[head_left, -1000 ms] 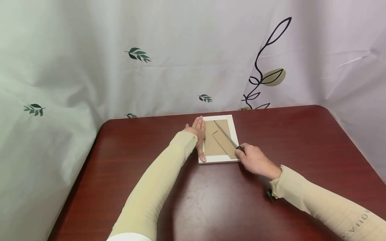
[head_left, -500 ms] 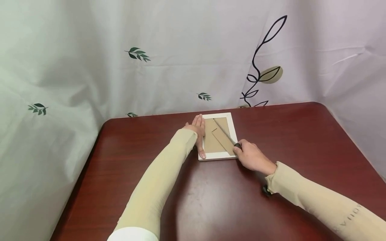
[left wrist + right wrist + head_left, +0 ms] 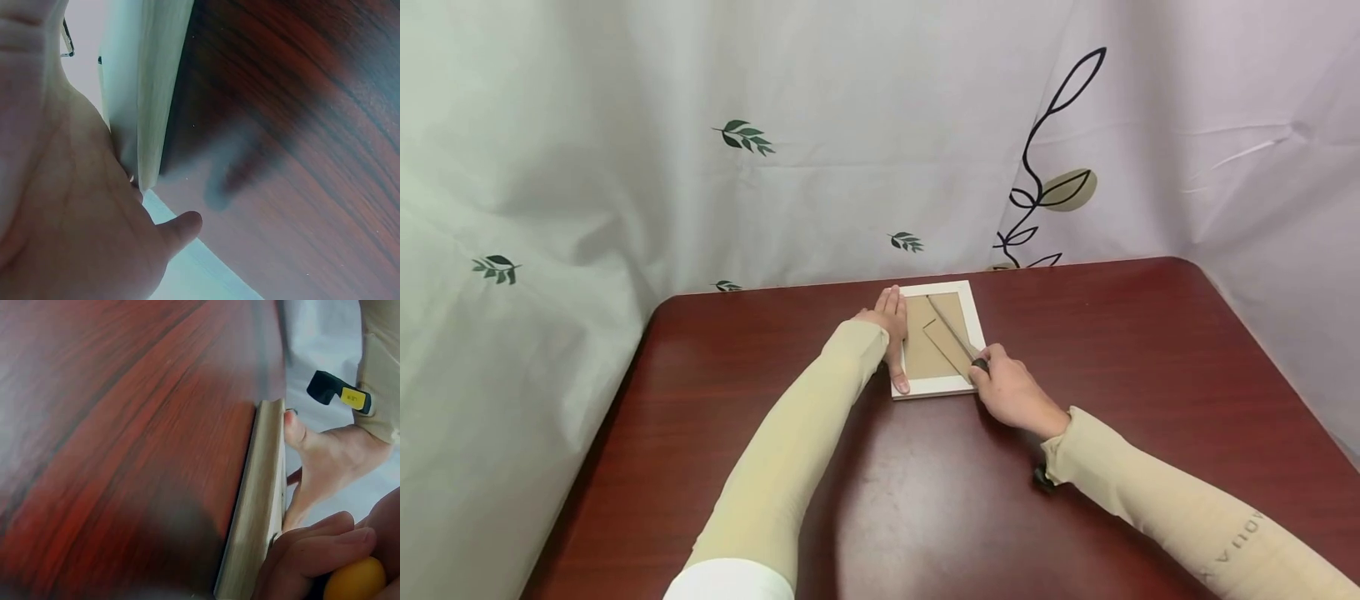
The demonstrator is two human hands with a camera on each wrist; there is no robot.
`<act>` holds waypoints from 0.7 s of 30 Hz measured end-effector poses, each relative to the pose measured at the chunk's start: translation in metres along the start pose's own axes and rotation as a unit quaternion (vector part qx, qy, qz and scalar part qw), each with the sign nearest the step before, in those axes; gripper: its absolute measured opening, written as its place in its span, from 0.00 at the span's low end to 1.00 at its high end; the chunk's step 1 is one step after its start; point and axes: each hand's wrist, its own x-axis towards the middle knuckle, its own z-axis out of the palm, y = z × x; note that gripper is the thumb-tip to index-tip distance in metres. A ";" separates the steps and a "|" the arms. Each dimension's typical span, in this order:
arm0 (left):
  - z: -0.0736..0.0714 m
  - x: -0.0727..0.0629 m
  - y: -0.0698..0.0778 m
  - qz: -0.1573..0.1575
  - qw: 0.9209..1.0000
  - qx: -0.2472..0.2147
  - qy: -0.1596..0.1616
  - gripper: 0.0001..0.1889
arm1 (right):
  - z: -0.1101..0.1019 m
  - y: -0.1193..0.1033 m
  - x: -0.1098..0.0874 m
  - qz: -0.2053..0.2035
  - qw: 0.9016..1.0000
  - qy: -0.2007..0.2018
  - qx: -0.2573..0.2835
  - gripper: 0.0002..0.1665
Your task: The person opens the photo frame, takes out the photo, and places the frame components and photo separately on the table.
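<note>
Edging slightly left since the earlier frame, the right hand [image 3: 1013, 392] covers more of the near right corner of a white picture frame [image 3: 934, 386]. That frame lies back upward near the far edge of a dark red bench [image 3: 1112, 350]. Right fingers wrap the handle of what looks like a screwdriver [image 3: 951, 327], its shaft slanting across the brown backing [image 3: 917, 358], beside the stand strip [image 3: 946, 346]; whether the tip touches is unclear. The left hand [image 3: 894, 333] lies along the frame's left side, fingers straight, thumb at the near left corner. A tip skidding under force could gouge the backing or jab the left fingers; weak bracing could let the frame slide.
</note>
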 end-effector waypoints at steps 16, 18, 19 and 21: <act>0.002 0.006 -0.002 0.010 0.999 0.034 0.004 0.84 | 0.006 -0.006 0.000 0.017 1.000 -0.002 0.015 0.17; 0.002 0.006 -0.002 0.011 0.999 0.031 0.002 0.84 | 0.006 -0.006 -0.001 0.018 1.000 -0.005 0.018 0.17; 0.003 0.007 -0.002 0.012 0.999 0.032 0.002 0.84 | 0.007 -0.006 -0.001 0.018 1.000 -0.006 0.019 0.17; 0.003 0.008 -0.002 0.014 0.999 0.035 0.000 0.84 | 0.006 -0.006 -0.002 0.018 1.000 -0.005 0.020 0.17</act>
